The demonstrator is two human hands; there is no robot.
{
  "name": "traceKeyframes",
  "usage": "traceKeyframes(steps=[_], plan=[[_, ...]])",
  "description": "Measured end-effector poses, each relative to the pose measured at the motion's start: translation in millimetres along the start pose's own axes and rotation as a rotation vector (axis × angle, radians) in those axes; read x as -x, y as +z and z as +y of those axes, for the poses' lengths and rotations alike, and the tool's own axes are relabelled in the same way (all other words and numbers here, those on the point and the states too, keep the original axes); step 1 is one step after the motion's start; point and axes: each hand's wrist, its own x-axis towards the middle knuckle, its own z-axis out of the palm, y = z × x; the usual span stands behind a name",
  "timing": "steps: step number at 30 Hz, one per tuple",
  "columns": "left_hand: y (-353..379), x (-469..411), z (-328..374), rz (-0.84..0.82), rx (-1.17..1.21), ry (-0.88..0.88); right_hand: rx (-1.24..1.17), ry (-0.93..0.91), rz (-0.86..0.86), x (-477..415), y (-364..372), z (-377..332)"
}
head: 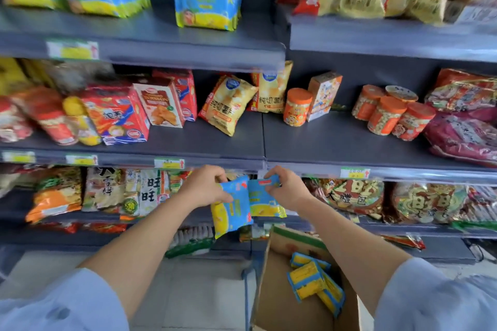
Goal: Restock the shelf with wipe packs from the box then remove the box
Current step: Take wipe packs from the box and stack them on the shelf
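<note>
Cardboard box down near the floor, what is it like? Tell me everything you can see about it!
The cardboard box is plain brown with an open top. Its far flap stands up and shows green and red print. It sits low in front of the shelves, below the right forearm, partly cut off by the picture's bottom edge. A few blue and yellow wipe packs lie jumbled inside, toward its right side. What it stands on is hidden.

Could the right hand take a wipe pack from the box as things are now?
Probably not yet: the right hand grips a wipe pack. Otherwise the way looks free: the cardboard box is open on top and its packs lie uncovered.
</note>
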Motion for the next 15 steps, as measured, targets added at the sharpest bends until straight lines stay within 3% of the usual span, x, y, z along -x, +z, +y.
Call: traceKeyframes(steps=[6,15], plan=[[-84,33,-58,-0.16,0.033,0.019,0.042,-0.147,0.02,-2,16,-86],[-199,94,-122,0.084,-0.132,0.031,0.037,-0.37,0.079,-2,48,-217]])
